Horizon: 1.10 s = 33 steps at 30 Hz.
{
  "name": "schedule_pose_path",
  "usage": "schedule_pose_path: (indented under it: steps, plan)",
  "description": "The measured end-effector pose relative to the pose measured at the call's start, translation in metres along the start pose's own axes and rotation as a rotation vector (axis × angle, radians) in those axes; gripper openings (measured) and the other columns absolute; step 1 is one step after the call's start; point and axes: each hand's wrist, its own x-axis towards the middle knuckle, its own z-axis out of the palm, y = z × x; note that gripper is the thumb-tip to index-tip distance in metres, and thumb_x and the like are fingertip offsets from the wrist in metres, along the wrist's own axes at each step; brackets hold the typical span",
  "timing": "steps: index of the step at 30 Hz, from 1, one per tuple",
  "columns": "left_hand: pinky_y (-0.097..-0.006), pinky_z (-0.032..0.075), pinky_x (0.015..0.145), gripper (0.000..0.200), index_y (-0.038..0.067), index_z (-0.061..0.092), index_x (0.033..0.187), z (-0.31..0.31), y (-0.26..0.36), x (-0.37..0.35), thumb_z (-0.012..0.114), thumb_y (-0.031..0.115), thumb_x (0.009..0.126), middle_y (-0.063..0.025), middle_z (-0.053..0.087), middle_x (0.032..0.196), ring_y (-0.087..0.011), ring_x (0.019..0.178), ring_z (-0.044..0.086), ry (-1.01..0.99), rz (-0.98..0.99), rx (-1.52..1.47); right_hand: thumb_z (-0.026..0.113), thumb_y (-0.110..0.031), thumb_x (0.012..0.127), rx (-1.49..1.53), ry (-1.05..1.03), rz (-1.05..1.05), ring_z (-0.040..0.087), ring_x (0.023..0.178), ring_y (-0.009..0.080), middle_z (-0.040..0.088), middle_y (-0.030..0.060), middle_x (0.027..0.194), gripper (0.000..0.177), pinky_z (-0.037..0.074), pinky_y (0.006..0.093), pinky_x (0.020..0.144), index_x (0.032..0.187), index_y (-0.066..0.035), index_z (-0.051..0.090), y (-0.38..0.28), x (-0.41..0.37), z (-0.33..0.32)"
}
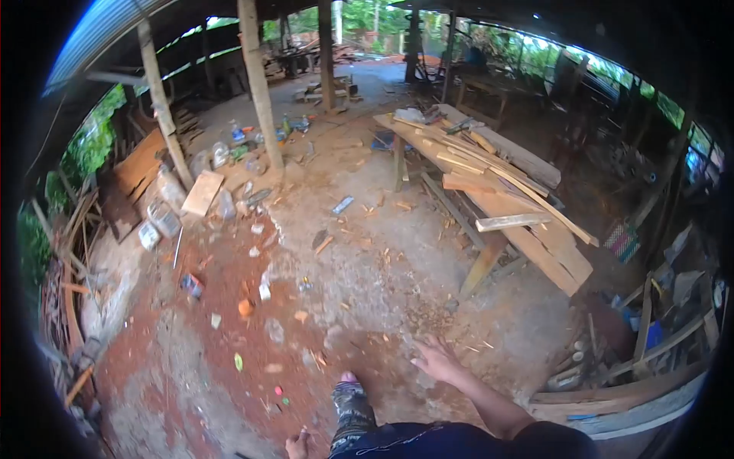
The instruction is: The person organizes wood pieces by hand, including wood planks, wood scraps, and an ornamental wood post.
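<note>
My right hand (436, 361) reaches out over the dirt floor, its fingers spread and nothing in it. Low at the bottom edge, my left hand (297, 445) shows only in part; its fingers look loosely apart, and no held thing is visible. Between the hands are my patterned trouser leg (352, 413) and the toes of one foot. Ahead and to the right stands a wooden workbench (562, 264), apart from my hands. Long wooden strips (527, 187) and a short light board (512, 222) lie on it.
Wooden posts (260, 84) hold up the roof. Bottles and bags (164, 218) gather at the left. Wood offcuts, an orange round thing (245, 307) and other litter dot the floor. A wooden frame with scrap (650, 352) stands at the lower right.
</note>
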Motion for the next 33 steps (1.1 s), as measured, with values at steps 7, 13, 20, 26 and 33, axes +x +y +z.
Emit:
schedule_pose_path:
  steps: [7, 13, 20, 26, 33]
  plan:
    - [-0.0276, 0.047, 0.063, 0.022, 0.001, 0.059, 0.079, -0.018, 0.368, 0.174, 0.062, 0.022, 0.085, -0.0041, 0.060, 0.070, -0.0120, 0.064, 0.057, 0.172, 0.442, -0.226, 0.055, -0.032, 0.087, 0.223, 0.013, -0.020, 0.050, 0.112, 0.0363, 0.050, 0.0218, 0.122, 0.045, 0.040, 0.0438, 0.094, 0.122, -0.005, 0.051, -0.026, 0.211, -0.095]
    - [-0.0267, 0.047, 0.069, 0.020, 0.001, 0.060, 0.092, 0.009, 0.665, 0.293, 0.066, 0.018, 0.084, -0.0044, 0.062, 0.081, -0.0115, 0.076, 0.058, -0.225, 0.886, -0.139, 0.056, -0.025, 0.083, 0.171, 0.185, 0.035, 0.057, 0.097, 0.0357, 0.060, 0.0190, 0.103, 0.038, 0.046, 0.0442, 0.084, 0.116, -0.007, 0.056, 0.054, 0.385, -0.102]
    - [-0.0283, 0.049, 0.064, 0.029, 0.003, 0.058, 0.108, 0.032, 0.802, 0.444, 0.065, 0.018, 0.083, -0.0093, 0.065, 0.092, -0.0173, 0.074, 0.062, -0.482, 0.394, -0.073, 0.057, -0.024, 0.080, 0.176, 0.119, 0.178, 0.052, 0.103, 0.0377, 0.056, 0.0223, 0.108, 0.043, 0.042, 0.0449, 0.091, 0.118, -0.006, 0.053, 0.140, 0.619, -0.136]
    - [-0.0312, 0.051, 0.059, 0.027, 0.001, 0.054, 0.108, -0.005, 0.885, 0.545, 0.061, 0.013, 0.085, -0.0096, 0.062, 0.093, -0.0189, 0.077, 0.063, -0.384, 0.329, -0.042, 0.062, -0.035, 0.079, 0.151, 0.163, 0.177, 0.042, 0.118, 0.0390, 0.046, 0.0204, 0.125, 0.054, 0.038, 0.0489, 0.096, 0.123, -0.008, 0.048, 0.155, 0.854, -0.303]
    - [-0.0274, 0.046, 0.043, 0.023, -0.002, 0.063, 0.095, -0.038, 1.034, 0.721, 0.065, 0.014, 0.078, -0.0089, 0.064, 0.077, -0.0170, 0.055, 0.062, -0.347, 0.189, -0.041, 0.069, -0.043, 0.072, 0.025, 0.644, 0.410, 0.026, 0.130, 0.0387, 0.030, 0.0214, 0.139, 0.086, 0.026, 0.0561, 0.102, 0.140, -0.009, 0.029, 0.240, 1.162, -0.440]
